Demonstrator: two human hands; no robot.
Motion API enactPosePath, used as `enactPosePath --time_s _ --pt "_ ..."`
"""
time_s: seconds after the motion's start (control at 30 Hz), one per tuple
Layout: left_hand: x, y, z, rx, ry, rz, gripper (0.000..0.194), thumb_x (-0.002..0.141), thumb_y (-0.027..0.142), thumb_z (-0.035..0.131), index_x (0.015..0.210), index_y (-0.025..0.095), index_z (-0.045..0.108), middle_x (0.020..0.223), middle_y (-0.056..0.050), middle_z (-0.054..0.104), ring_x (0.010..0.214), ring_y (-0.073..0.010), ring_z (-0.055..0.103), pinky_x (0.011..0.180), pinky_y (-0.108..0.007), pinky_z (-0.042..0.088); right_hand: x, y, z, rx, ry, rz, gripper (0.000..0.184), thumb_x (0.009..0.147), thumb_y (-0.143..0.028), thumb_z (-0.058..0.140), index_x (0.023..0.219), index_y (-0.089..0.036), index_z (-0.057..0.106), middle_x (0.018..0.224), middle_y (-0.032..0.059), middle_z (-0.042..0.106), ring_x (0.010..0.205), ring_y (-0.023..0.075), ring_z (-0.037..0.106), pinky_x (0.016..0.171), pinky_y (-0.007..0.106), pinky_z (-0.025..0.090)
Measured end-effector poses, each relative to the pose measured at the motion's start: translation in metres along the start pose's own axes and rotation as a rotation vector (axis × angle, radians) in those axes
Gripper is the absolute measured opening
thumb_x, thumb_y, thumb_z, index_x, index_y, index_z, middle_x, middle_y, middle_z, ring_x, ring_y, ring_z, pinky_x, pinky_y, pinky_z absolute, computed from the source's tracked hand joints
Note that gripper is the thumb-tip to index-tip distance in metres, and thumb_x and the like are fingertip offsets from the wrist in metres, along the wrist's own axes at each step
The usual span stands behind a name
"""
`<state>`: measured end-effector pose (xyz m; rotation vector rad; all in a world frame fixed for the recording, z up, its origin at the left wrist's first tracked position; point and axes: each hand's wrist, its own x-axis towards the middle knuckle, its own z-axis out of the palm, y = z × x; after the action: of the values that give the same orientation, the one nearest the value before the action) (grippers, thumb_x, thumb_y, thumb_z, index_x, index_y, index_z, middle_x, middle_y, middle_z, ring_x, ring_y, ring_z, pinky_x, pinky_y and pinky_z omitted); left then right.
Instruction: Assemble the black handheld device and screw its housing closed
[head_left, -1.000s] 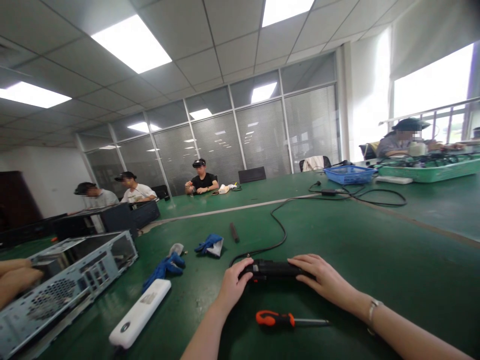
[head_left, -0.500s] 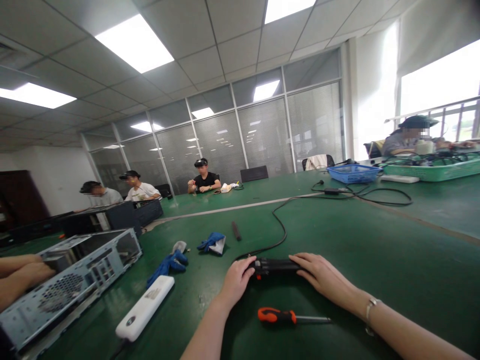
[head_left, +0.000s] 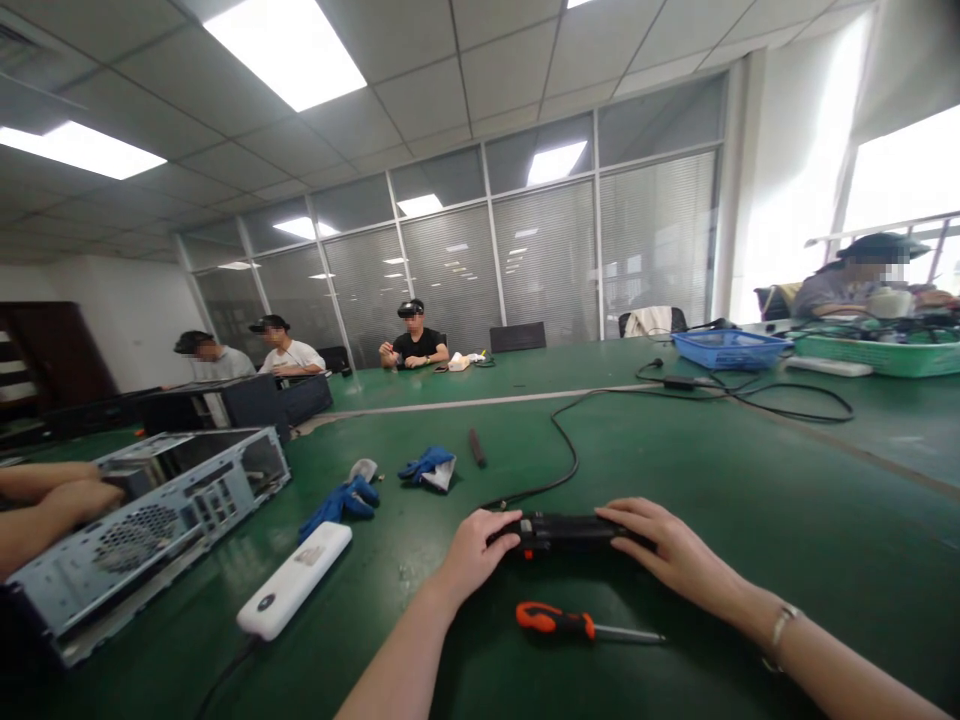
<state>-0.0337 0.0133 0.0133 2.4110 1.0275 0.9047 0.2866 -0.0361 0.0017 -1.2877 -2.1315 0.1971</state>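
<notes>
A long black object [head_left: 571, 528] with a small red-orange part lies crosswise in front of me on the green table. Its exact kind is not clear. My left hand [head_left: 480, 548] is closed round its left end, thumb on the near side. On its right end rests my right hand [head_left: 651, 540], with fingers over the top and thumb along the near side. A black cable runs out from behind my left hand; whether it joins the object is hidden. Nearer to me lies an orange-and-black screwdriver [head_left: 566, 622], its shaft pointing right.
A white power strip [head_left: 298, 580] and blue gloves [head_left: 341, 500] lie to the left. Beyond them, another person's hands [head_left: 71, 500] reach into an open computer case [head_left: 161, 530]. A dark bar [head_left: 477, 447], a blue basket [head_left: 727, 350] and a green basket [head_left: 885, 355] are farther back.
The view has shifted slightly. My right hand has slid a little to the right along the black object, and more of the object's middle shows. My left hand keeps its hold.
</notes>
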Motion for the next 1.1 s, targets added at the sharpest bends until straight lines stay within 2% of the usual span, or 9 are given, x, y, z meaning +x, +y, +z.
enactPosePath --time_s 0.23,0.53,0.83,1.1 --pt "0.001 0.001 0.000 -0.008 0.036 0.087 0.029 0.088 0.025 0.063 0.118 0.026 0.067 0.114 -0.003 0.070 0.106 -0.0213 0.061 0.097 -0.033 0.046 0.001 0.009 0.004 0.036 -0.017 -0.002 0.040 0.093 -0.045 0.047 0.128 -0.029 0.058 0.130 0.0067 0.056 0.112 0.0245 0.058 0.098 0.039 0.048" --pt "0.001 -0.001 0.007 -0.083 0.122 0.023 0.025 0.087 0.022 0.065 0.112 0.024 0.070 0.108 -0.004 0.071 0.103 -0.0200 0.063 0.097 -0.032 0.048 0.001 0.016 0.006 0.045 -0.060 0.000 0.040 0.092 -0.047 0.049 0.127 -0.029 0.059 0.126 0.0062 0.059 0.108 0.0245 0.061 0.094 0.039 0.051" --pt "0.004 0.002 0.007 -0.128 0.205 0.123 0.023 0.089 0.026 0.063 0.111 0.025 0.070 0.114 -0.004 0.070 0.107 -0.0217 0.061 0.098 -0.037 0.048 0.003 0.012 0.002 0.112 0.031 0.002 0.040 0.089 -0.047 0.052 0.123 -0.026 0.062 0.124 0.0079 0.060 0.109 0.0259 0.060 0.096 0.039 0.050" --pt "0.004 -0.003 0.008 -0.063 0.084 0.058 0.026 0.087 0.022 0.063 0.112 0.027 0.069 0.114 -0.003 0.070 0.111 -0.0212 0.060 0.102 -0.037 0.045 0.002 0.010 0.002 0.088 -0.035 0.001 0.038 0.089 -0.043 0.054 0.122 -0.027 0.062 0.122 0.0077 0.060 0.104 0.0250 0.061 0.092 0.040 0.051"
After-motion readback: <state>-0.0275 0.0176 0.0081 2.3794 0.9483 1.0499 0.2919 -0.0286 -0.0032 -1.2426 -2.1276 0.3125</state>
